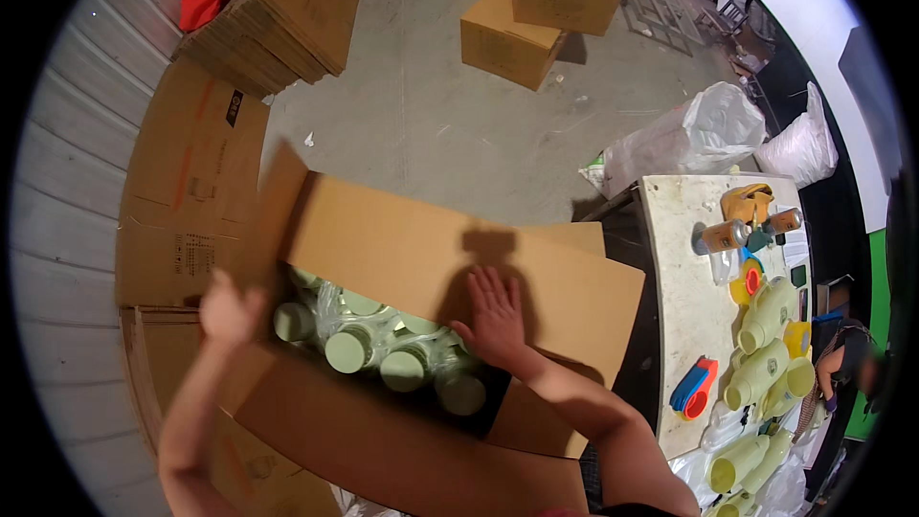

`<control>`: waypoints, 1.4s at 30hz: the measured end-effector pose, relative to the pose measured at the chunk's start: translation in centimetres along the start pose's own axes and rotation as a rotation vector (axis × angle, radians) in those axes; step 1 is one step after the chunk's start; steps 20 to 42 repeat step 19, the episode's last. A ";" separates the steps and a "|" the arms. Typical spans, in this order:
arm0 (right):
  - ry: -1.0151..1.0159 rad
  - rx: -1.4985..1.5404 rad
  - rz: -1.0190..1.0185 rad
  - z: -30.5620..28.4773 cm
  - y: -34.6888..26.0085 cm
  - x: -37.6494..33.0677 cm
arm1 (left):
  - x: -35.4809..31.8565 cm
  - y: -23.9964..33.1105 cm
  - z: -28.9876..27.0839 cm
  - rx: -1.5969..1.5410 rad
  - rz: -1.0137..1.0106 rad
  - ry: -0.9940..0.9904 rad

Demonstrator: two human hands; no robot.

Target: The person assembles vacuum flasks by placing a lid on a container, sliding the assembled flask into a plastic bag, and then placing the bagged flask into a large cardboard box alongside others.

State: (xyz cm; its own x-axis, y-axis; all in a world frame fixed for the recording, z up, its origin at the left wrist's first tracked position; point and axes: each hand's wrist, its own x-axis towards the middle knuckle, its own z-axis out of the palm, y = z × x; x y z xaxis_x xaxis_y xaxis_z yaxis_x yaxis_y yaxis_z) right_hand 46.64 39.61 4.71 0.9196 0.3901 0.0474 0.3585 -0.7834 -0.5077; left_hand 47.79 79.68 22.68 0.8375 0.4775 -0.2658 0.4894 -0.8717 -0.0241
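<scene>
In front of me stands a cardboard box (402,440) with its flaps folded outward or partly up. Several pale green containers with round flat ends (347,348) stand inside it, some wrapped in clear plastic. My right hand (495,316) lies flat on the long far flap (402,235), fingers stretched out. At the box's left end, my left hand (232,311) is beside the raised short flap (273,215). Motion blurs that hand and flap, so its grip is unclear. The far flap hides part of the contents.
To the right, a white table (684,316) holds pale green pitcher-like vessels (768,311), tape dispensers (696,391) and spray cans (725,236). Flattened cartons (191,182) lean along the left wall. Closed boxes (507,33) and a plastic sack (680,134) stand beyond. Another person (842,364) is at far right.
</scene>
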 end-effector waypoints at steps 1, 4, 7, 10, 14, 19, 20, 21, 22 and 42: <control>-0.058 0.065 -0.032 0.8 -1.8 2.8 | -2.7 5.1 -0.2 0.132 0.077 -0.277; -0.064 0.044 -0.473 2.7 -8.1 10.3 | -4.1 3.0 12.3 0.291 0.529 -0.398; -0.119 -0.055 -0.503 8.5 -8.8 12.7 | -6.7 1.3 7.7 -0.143 0.452 -0.420; -0.109 -0.126 -0.446 8.6 -8.1 13.2 | -17.6 -4.2 4.0 -0.014 0.860 -0.080; -0.243 -0.109 -0.623 7.1 -9.1 9.4 | -26.5 -3.1 8.0 -0.092 0.680 0.092; -0.648 0.087 -0.949 6.3 0.4 -9.7 | -14.3 13.8 13.2 -0.355 0.584 0.429; -0.648 0.087 -0.949 6.3 0.4 -9.7 | -14.3 13.8 13.2 -0.355 0.584 0.429; -0.648 0.087 -0.949 6.3 0.4 -9.7 | -14.3 13.8 13.2 -0.355 0.584 0.429; -0.648 0.087 -0.949 6.3 0.4 -9.7 | -14.3 13.8 13.2 -0.355 0.584 0.429; -0.648 0.087 -0.949 6.3 0.4 -9.7 | -14.3 13.8 13.2 -0.355 0.584 0.429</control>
